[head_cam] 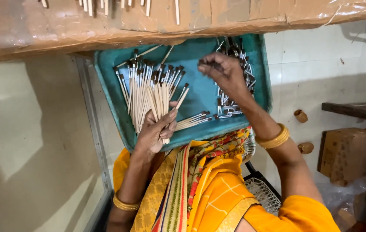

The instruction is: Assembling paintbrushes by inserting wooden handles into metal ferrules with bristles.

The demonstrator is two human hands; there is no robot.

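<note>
From my feed, the teal tray (193, 58) rests on the lap, tucked under the edge of a brown-wrapped table (105, 25) at 12 o'clock. My left hand (155, 131) is closed around a fanned bundle of pale wooden brush handles (159, 99), their dark tips pointing toward 12. Beside it, at 11 o'clock on the tray, lies a larger heap of finished brushes (138, 88). My right hand (224, 73) is pinched shut on what looks like a small dark ferrule piece, though the fingers hide it too well for me to be sure. It hovers over the pile of metal ferrules (234, 99) at 2 o'clock on the tray.

My worry is the left grip. The bundle is splayed, and a few sticks sit loosely near the thumb, so any slackening could drop them among the loose brushes (193, 120) at 5 o'clock and mix the sorts. The tray only balances on the lap, tilted a little, so a shift of the knees could slide everything toward the lower rim. Pinching blind from the ferrule pile could also lift two pieces at once.
</note>
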